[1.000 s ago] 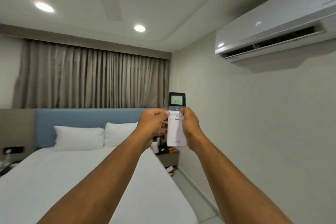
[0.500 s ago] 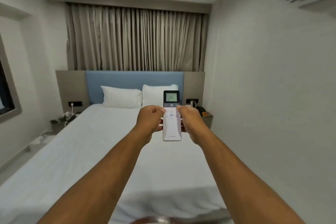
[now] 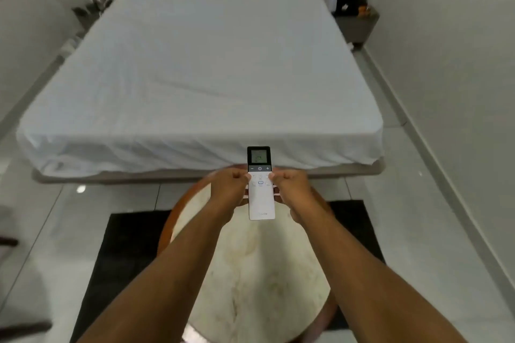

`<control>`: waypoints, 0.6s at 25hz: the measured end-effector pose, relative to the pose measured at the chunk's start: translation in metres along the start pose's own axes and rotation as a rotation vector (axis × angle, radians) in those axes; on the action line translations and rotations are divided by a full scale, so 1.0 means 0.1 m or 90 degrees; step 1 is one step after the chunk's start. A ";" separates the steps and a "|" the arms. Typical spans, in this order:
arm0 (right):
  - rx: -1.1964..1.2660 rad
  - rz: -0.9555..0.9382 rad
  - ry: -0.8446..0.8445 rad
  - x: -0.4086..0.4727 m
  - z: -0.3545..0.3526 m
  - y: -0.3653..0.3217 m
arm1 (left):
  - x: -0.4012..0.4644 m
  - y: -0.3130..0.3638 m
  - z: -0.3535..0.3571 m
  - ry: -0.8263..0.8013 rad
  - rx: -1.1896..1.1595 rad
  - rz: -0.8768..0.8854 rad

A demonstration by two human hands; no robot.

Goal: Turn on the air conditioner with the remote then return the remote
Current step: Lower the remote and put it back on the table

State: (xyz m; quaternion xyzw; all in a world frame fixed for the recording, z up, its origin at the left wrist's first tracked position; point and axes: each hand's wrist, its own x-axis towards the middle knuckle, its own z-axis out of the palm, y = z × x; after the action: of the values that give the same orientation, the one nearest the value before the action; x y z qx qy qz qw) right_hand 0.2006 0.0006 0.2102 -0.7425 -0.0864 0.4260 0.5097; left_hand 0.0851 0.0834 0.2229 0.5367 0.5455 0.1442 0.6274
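A white remote [image 3: 261, 200] with a dark top and a lit display is upright between both hands, above the far part of a round table [image 3: 250, 273]. My left hand [image 3: 227, 193] grips its left edge, thumb on the buttons. My right hand [image 3: 294, 193] grips its right edge, thumb on the buttons too. The air conditioner is out of view.
The round table has a pale marbled top and a brown rim and stands on a black mat [image 3: 122, 253]. A white bed [image 3: 200, 72] with two pillows lies straight ahead. A nightstand [image 3: 358, 23] with small items stands at its far right. Glossy tiled floor lies around.
The view has swung down from the air conditioner and curtains to the bed foot and round table. Both hands have come down with the remote, keeping the same grip.
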 end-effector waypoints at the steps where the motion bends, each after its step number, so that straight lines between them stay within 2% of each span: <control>1: -0.001 0.025 0.008 0.05 0.04 0.29 | 0.06 -0.30 0.02 0.003 0.007 -0.032; 4: -0.027 0.093 0.024 0.21 0.19 1.14 | 0.23 -1.13 0.09 0.027 0.040 -0.108; 9: -0.106 0.124 0.053 0.41 0.39 2.24 | 0.44 -2.17 0.16 0.058 0.063 -0.181; 15: -0.195 0.112 0.059 0.44 0.58 2.80 | 0.47 -2.74 0.14 0.065 0.096 -0.200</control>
State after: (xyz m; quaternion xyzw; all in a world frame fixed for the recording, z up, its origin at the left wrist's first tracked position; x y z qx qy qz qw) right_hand 0.1005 -0.0651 -0.0527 -0.8350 -0.0612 0.4159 0.3551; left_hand 0.0029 0.0079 -0.0322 0.4824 0.6629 0.0302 0.5718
